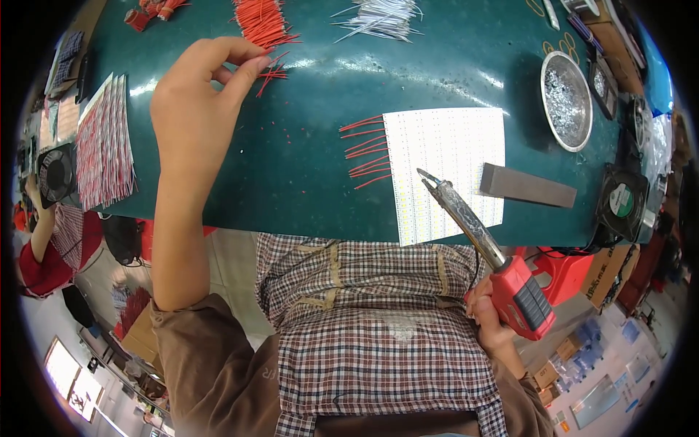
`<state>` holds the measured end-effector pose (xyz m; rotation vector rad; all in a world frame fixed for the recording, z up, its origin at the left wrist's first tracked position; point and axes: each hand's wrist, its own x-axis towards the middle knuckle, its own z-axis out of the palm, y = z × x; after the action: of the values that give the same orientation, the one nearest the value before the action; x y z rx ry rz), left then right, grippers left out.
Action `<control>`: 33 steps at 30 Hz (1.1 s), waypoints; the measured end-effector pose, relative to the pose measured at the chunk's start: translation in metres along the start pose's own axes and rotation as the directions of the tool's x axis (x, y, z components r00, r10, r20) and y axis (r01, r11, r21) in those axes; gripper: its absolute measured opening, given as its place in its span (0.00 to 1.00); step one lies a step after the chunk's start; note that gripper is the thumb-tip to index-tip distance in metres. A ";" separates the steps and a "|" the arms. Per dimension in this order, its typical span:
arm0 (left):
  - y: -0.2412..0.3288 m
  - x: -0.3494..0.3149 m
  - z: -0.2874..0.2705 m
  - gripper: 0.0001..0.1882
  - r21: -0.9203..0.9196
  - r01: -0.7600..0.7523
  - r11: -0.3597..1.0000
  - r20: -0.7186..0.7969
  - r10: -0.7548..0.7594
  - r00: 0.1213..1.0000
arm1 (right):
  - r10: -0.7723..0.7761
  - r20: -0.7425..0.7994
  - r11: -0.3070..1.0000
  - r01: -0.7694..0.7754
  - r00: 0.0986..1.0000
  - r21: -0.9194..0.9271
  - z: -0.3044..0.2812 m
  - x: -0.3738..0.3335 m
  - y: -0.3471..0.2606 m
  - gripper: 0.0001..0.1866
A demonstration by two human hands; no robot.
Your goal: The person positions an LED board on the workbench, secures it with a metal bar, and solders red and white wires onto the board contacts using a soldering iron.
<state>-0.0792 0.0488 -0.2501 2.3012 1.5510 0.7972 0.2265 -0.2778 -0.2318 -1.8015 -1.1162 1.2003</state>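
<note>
My left hand (195, 102) reaches to the far left part of the green table, thumb and forefinger pinched at the ends of some red wires (272, 71). Just beyond lies a larger pile of red wires (261, 23). In my right hand (489, 319), low at the table's front edge, is a red-handled soldering iron (473, 226). Its tip points up and left over a white LED strip panel (444, 146). Several short red wires (368, 151) stick out from the panel's left edge. A grey bar (528, 186) rests across the panel's right edge.
A metal bowl (566, 102) of silvery bits stands at the right, near a black fan (622, 202). White wires (382, 17) lie at the back. Wired strips (107, 149) and another fan (57, 175) are at left, by another person's arm (41, 233).
</note>
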 end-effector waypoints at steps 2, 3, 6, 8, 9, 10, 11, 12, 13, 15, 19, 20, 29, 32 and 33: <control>-0.002 -0.002 0.001 0.08 -0.124 0.147 0.981 0.020 -0.145 0.989 | -0.028 0.038 0.999 0.027 0.999 0.017 0.001 0.001 -0.001 0.10; 0.001 -0.002 0.001 0.08 -0.124 0.146 0.982 0.021 -0.144 0.989 | -0.026 0.029 1.000 0.026 0.999 0.016 0.002 0.001 -0.002 0.10; 0.010 -0.007 0.000 0.08 -0.315 0.275 0.908 0.083 -0.262 0.961 | -0.019 0.022 1.000 0.019 1.000 0.021 0.002 0.001 -0.001 0.10; 0.011 -0.013 0.001 0.08 -0.462 0.241 0.853 0.124 -0.207 0.971 | -0.015 0.023 0.999 0.014 1.000 0.029 0.002 0.001 -0.001 0.11; 0.015 -0.017 0.000 0.08 -0.461 0.241 0.854 0.124 -0.207 0.970 | -0.012 0.032 0.999 0.011 0.999 0.042 0.002 0.002 -0.001 0.11; 0.020 -0.021 -0.001 0.08 -0.482 0.228 0.846 0.139 -0.183 0.973 | -0.010 0.041 0.998 0.007 0.999 0.055 0.001 0.003 -0.002 0.11; 0.026 -0.026 0.000 0.07 -0.505 0.215 0.836 0.155 -0.158 0.975 | -0.009 0.040 0.998 0.006 0.999 0.055 0.002 0.003 -0.004 0.11; 0.031 -0.030 0.001 0.07 -0.503 0.211 0.838 0.167 -0.146 0.975 | -0.002 0.034 0.996 -0.001 0.999 0.094 0.003 0.005 -0.007 0.11; 0.037 -0.033 -0.002 0.07 -0.503 0.212 0.838 0.168 -0.146 0.975 | 0.004 0.029 0.991 -0.008 1.000 0.133 0.004 0.006 -0.010 0.11; 0.050 -0.039 -0.008 0.08 -0.355 0.024 0.935 0.254 0.071 0.965 | 0.019 0.014 0.990 -0.021 1.000 0.137 0.006 0.006 -0.013 0.11; 0.064 -0.059 0.004 0.11 -0.380 -0.206 0.902 0.183 0.292 0.939 | 0.026 -0.021 0.981 -0.021 0.999 0.193 0.010 0.006 -0.014 0.11; 0.068 -0.063 0.005 0.14 -0.342 -0.295 0.892 0.169 0.367 0.915 | 0.027 -0.019 0.981 -0.023 0.999 0.193 0.010 0.007 -0.015 0.11; 0.064 -0.078 0.028 0.19 -0.155 -0.576 0.803 0.073 0.591 0.803 | 0.085 0.012 0.996 -0.085 0.996 0.018 -0.005 -0.003 -0.003 0.08; 0.065 -0.077 0.029 0.19 -0.141 -0.569 0.810 0.077 0.582 0.809 | 0.019 0.017 0.991 -0.017 1.000 -0.130 -0.004 -0.002 -0.001 0.09; 0.066 -0.076 0.029 0.18 -0.144 -0.568 0.810 0.080 0.582 0.810 | 0.026 0.007 0.994 -0.025 1.000 -0.111 -0.003 -0.001 -0.001 0.11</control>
<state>-0.0337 -0.0444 -0.2643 2.7010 0.7141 0.8244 0.2284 -0.2788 -0.2294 -1.9005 -1.1883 1.1820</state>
